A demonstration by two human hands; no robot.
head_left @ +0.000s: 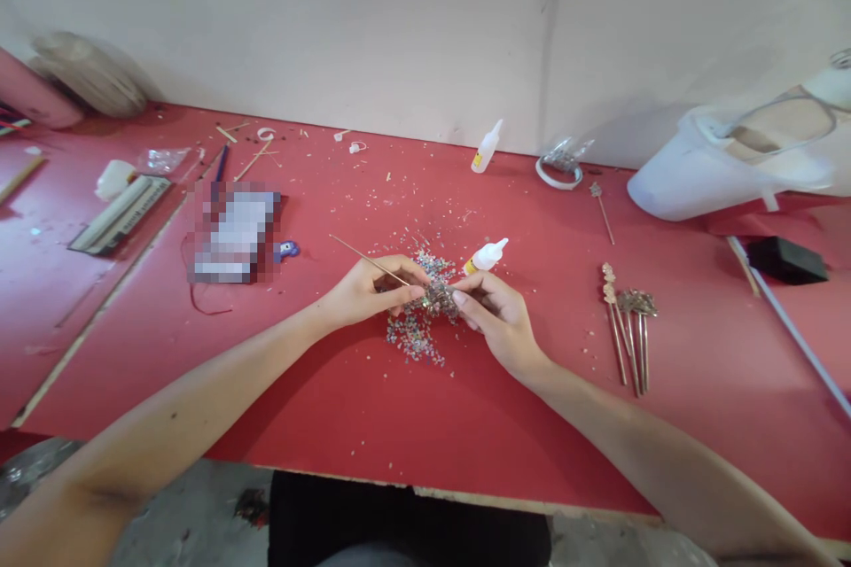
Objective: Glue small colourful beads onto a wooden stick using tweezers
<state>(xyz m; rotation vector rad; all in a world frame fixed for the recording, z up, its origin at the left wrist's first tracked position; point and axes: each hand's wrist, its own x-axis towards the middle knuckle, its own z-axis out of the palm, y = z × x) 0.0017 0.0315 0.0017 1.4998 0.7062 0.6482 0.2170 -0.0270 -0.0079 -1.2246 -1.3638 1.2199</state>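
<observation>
Between both hands is a hair stick (372, 261) with a thin metal shaft and an ornate silvery head (439, 299). My left hand (382, 288) is closed, thumb and fingers pinching it near the head, with the shaft pointing up and left. My right hand (495, 314) is closed too, its thumb and fingertips pressed on the right side of the head. Whether a small bead is also between those fingertips cannot be made out. Beneath the hands lies a pile of tiny multicoloured beads (416, 337). Just behind my right hand, a small white glue bottle (486, 257) lies tilted.
Several finished-looking hair sticks (631, 345) lie at right, another (604, 213) farther back. A second glue bottle (487, 147), a tape roll (559, 172) and a white bucket (684, 164) stand near the wall. Leftward are a blurred phone-like object (232, 239) and a narrow box (120, 214).
</observation>
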